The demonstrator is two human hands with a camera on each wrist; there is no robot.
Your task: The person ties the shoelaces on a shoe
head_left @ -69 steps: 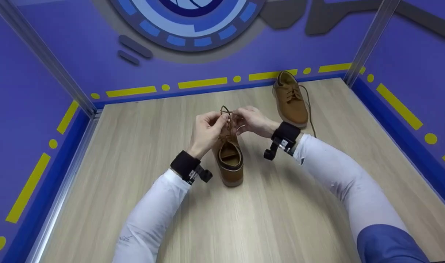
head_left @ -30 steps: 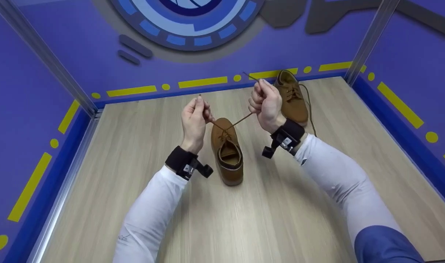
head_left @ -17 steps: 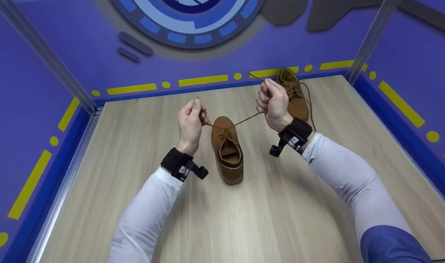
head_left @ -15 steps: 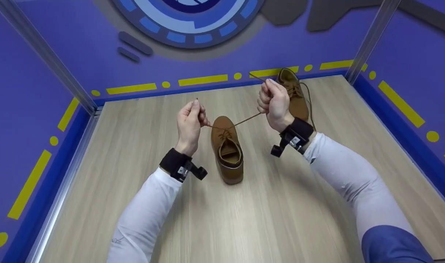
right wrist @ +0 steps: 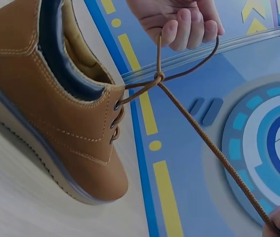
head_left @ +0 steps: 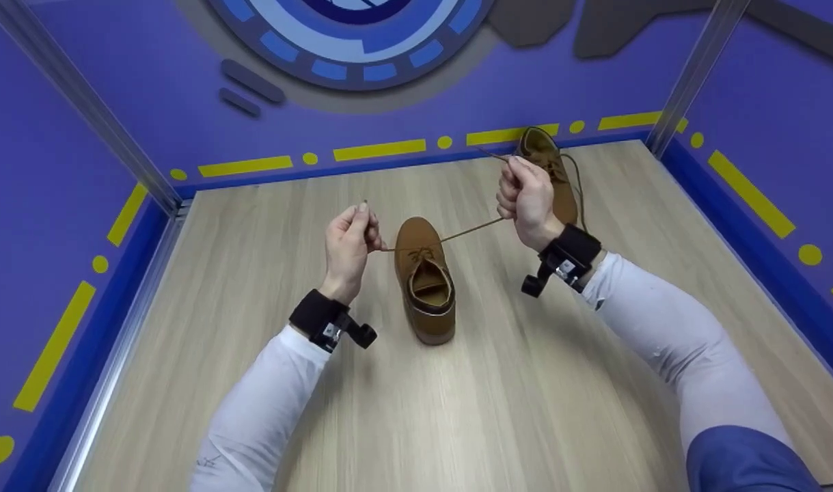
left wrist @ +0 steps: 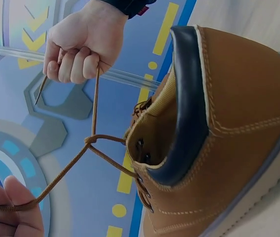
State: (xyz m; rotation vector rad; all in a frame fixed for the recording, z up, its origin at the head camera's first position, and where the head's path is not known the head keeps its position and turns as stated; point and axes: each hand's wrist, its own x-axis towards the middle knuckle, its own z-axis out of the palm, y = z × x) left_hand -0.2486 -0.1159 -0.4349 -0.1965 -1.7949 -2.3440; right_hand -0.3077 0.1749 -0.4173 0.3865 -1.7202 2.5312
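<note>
A brown lace-up shoe [head_left: 426, 314] with a dark padded collar stands on the table, toe pointing away from me. Its lace [head_left: 472, 230] stretches out to both sides above the tongue, crossing in a half knot [left wrist: 90, 140] just off the top eyelets. On the left, my left hand [head_left: 348, 249] grips one lace end, fingers curled and thumb on top. My right hand [head_left: 527, 199] holds the other end in a fist, with the tip sticking out past the thumb. Seen from the right wrist, the knot [right wrist: 159, 77] hangs between the hands and the lace is taut toward my right hand.
A second brown shoe [head_left: 565, 195] stands at the back right against the wall, partly behind my right hand, with a long loose lace [head_left: 581, 188] beside it. Purple-blue panels [head_left: 361, 130] enclose the wooden tabletop [head_left: 266, 239] at the back and sides.
Earlier both hands were together over the shoe, working a lace loop. They then drew apart with a lace end each; since half a second ago they have spread wider and lower.
</note>
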